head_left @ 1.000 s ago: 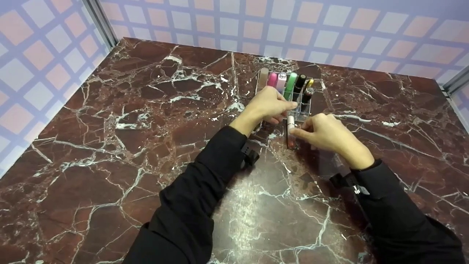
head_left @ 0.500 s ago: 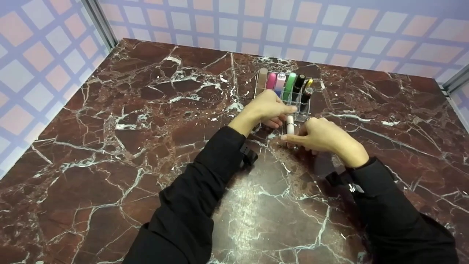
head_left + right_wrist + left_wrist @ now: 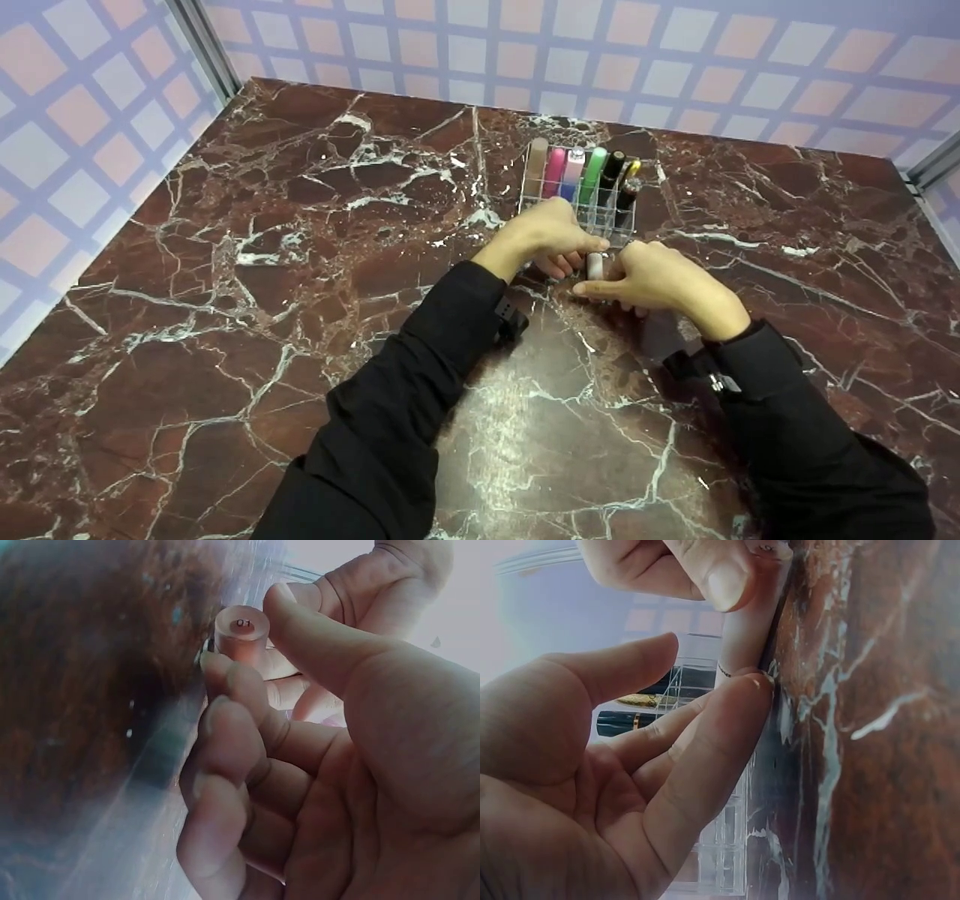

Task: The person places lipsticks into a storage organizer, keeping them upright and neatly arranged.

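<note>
A lip gloss tube with a white cap and a pinkish body lies between my two hands, just in front of a clear divided organizer. My right hand holds its near end between thumb and fingers; in the right wrist view the round base of the tube bears "01". My left hand is at the organizer's front. The left wrist view has its thumb and fingers apart, a fingertip beside the white cap; whether it touches is unclear.
Several cosmetic tubes stand in the organizer's back row: brown, pink, green and black ones among them. Underneath is a dark red marble tabletop. Patterned panels wall the back and sides.
My right hand has shifted slightly left, its thumb now farther across the tube. The tube appears shorter and its coloured body is now covered. My left hand has come slightly nearer me.
</note>
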A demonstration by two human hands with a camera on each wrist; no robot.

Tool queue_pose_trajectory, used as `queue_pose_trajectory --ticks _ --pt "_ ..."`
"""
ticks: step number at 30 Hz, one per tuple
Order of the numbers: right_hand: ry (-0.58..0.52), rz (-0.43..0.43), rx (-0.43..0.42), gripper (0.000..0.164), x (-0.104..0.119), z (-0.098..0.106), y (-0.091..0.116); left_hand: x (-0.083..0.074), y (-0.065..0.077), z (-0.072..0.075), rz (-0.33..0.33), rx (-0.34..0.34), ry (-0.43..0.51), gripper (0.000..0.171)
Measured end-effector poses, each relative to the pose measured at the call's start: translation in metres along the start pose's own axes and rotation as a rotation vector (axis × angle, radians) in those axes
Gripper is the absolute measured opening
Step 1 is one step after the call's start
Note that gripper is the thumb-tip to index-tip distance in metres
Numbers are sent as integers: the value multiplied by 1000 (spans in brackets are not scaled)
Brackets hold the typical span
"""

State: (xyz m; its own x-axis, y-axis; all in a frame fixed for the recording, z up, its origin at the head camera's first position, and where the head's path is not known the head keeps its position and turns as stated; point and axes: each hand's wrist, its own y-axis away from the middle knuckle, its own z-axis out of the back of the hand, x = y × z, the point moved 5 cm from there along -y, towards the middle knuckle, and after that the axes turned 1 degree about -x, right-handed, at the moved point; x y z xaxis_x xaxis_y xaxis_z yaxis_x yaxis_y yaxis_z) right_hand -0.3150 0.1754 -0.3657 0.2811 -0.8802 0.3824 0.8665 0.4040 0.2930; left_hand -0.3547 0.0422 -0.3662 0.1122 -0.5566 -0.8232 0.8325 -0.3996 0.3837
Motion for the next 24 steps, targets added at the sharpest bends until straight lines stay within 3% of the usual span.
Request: queue_pose_trajectory --ticks 24 --pt "-46 24 39 47 1 -2 0 4 -1 -6 32 -50 -11 32"
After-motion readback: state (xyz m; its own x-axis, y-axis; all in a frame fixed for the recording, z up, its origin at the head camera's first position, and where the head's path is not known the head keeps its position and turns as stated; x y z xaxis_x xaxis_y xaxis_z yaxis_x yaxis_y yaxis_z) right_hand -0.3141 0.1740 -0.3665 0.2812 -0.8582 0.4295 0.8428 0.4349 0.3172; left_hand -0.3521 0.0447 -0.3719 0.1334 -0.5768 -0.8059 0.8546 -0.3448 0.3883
